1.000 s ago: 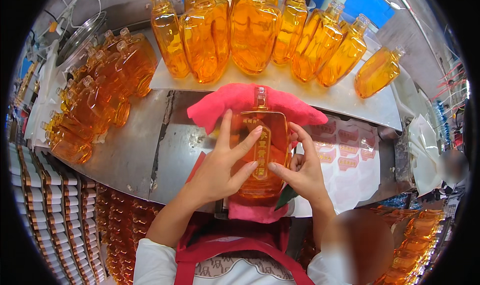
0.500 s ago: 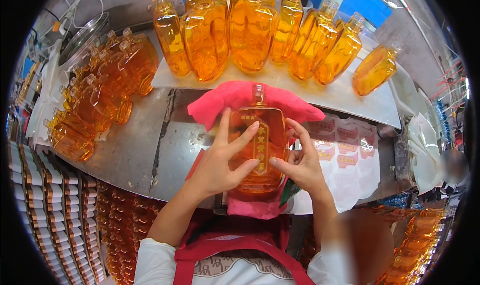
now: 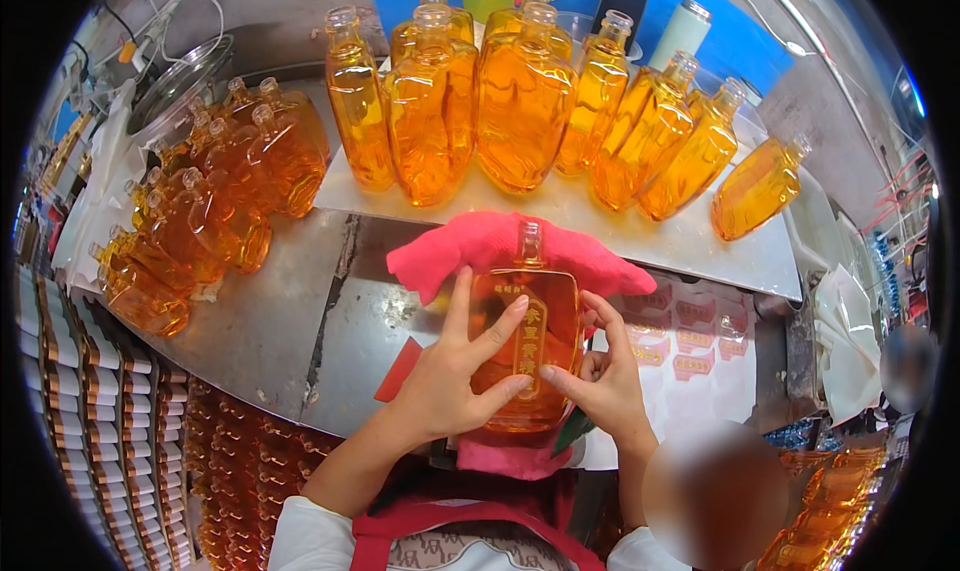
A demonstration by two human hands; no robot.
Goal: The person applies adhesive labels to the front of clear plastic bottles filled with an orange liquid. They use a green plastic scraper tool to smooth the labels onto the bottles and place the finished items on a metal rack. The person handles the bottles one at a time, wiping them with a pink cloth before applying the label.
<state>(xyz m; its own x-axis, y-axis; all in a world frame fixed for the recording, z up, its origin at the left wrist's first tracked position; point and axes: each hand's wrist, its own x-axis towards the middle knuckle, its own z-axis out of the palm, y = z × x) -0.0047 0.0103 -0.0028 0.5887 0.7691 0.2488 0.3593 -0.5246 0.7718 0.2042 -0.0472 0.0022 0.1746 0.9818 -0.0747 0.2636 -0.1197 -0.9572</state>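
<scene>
A flat amber glass bottle (image 3: 560, 316) lies on its back, its neck resting on a rolled pink cloth (image 3: 440, 251). A clear label (image 3: 533, 346) with a gold frame and lettering runs down its front. My left hand (image 3: 455, 371) has its fingers spread over the bottle's left side, with the index finger and thumb pressing the label's left edge. My right hand (image 3: 610, 376) grips the right side, its thumb on the label and other fingers partly hidden at the edge. Below the bottle, a green object (image 3: 573, 429) shows only in part.
Several amber bottles (image 3: 525, 111) stand on a white board (image 3: 470, 206) beyond the cloth. More bottles (image 3: 230, 221) crowd the metal table's left. A label sheet (image 3: 690, 321) lies right; a red piece (image 3: 400, 369) lies left. Stacked white-and-brown items (image 3: 105, 431) stand lower left.
The whole scene sits slightly lower in the picture as the view has tilted up. Both hands keep nearly the same places on the bottle and label.
</scene>
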